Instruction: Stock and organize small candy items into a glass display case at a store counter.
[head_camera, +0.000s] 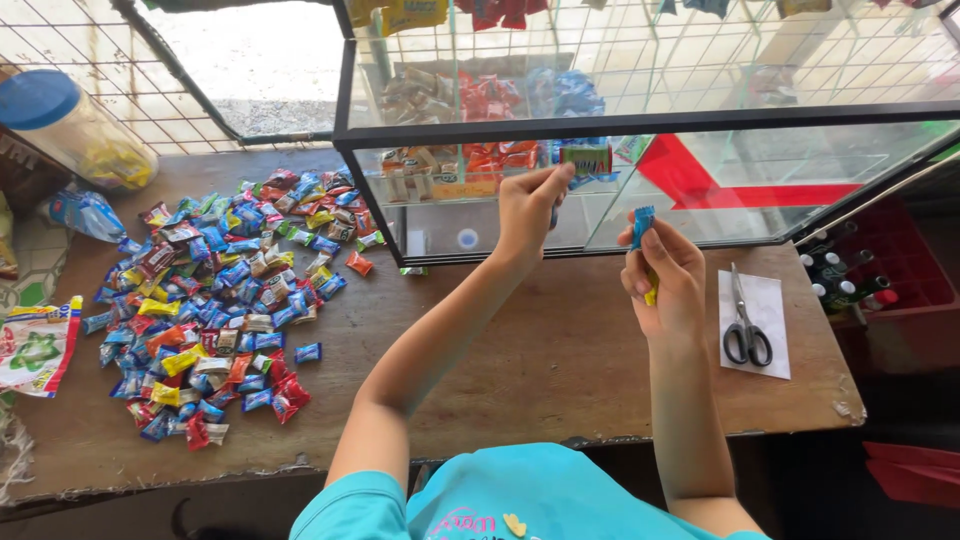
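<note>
The left hand (530, 205) was raised at the glass case (640, 125), fingers pinched on a small dark thing. The right hand (663, 280), upright beside it, gripped a blue candy wrapper (642, 225) above the worktop (540, 350), near the scissors (746, 325).

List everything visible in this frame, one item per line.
wrapped candies: large pile, mixed blue, red, yellow, orange; table left
wooden table: one, brown; centre
glass display case: one, black-framed; table rear, packets inside
scissors: one, black handles; on white paper, table right
plastic jar: one, clear, blue lid; far left
bottle crate: one, red; right of table
blue candy: one; pinched in right hand
left hand: raised at case edge
right hand: holding blue candy
</note>
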